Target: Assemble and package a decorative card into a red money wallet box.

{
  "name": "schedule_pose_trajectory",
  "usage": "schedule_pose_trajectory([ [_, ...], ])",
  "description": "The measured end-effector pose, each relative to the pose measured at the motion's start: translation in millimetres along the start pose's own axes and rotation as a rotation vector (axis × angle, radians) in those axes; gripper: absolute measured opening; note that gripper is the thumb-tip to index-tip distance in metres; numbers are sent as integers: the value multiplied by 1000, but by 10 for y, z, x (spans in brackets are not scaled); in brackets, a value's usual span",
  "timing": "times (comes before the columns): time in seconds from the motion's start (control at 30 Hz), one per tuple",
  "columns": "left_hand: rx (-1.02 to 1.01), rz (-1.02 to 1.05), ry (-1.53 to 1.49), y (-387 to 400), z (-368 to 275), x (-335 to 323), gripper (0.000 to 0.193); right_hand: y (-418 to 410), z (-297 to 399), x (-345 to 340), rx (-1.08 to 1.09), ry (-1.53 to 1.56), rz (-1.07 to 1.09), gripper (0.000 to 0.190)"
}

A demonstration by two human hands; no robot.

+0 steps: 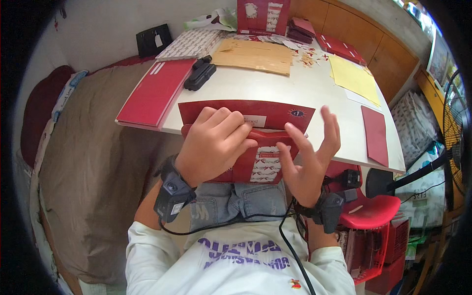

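A dark red printed cardboard piece point(267, 138) stands at the table's front edge, above my lap. Its far panel point(276, 112) rises behind a folded strip and bears a white label and a dark round emblem. The near face carries a white strip patterned with bows. My left hand point(219, 138) grips the folded upper edge at its middle, fingers curled over and thumb in front. At the right end, my right hand point(309, 158) has its fingers spread; the thumb and index tips are close to the edge, and contact is unclear.
On the white table point(236, 86) lie a red folder stack point(156, 94), a black case point(200, 76), a brown cardboard sheet point(254, 55), yellow paper point(354, 77), a red card point(375, 136) and scraps point(309, 59). A red chair point(368, 210) and fan point(455, 147) stand right. Black cables point(285, 236) cross my front.
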State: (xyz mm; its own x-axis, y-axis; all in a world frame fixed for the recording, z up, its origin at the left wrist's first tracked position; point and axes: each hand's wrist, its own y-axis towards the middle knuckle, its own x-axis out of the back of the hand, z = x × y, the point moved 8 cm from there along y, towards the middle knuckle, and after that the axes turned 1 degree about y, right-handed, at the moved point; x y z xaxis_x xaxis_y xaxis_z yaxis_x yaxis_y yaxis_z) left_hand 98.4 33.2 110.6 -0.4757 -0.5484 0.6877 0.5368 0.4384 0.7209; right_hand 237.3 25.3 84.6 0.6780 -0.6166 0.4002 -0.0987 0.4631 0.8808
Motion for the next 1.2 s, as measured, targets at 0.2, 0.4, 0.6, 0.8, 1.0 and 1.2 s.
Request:
schedule_pose_trajectory([
  [0.2,-92,15,37,-57,-84,-35,17,116,177,-229,136,105,205,18],
  [0.4,-101,3,21,-91,-48,3,19,117,179,-294,144,135,224,11],
  [0.6,7,39,89,-167,135,36,30,101,81,-266,120,138,185,12],
  [0.8,-33,26,-3,-121,85,3,18,155,154,-258,111,141,178,13],
  [1.0,-104,-3,-49,-60,54,-72,19,164,209,-336,195,115,198,13],
  [1.2,17,-26,49,-93,190,34,31,130,151,-323,195,75,174,13],
])
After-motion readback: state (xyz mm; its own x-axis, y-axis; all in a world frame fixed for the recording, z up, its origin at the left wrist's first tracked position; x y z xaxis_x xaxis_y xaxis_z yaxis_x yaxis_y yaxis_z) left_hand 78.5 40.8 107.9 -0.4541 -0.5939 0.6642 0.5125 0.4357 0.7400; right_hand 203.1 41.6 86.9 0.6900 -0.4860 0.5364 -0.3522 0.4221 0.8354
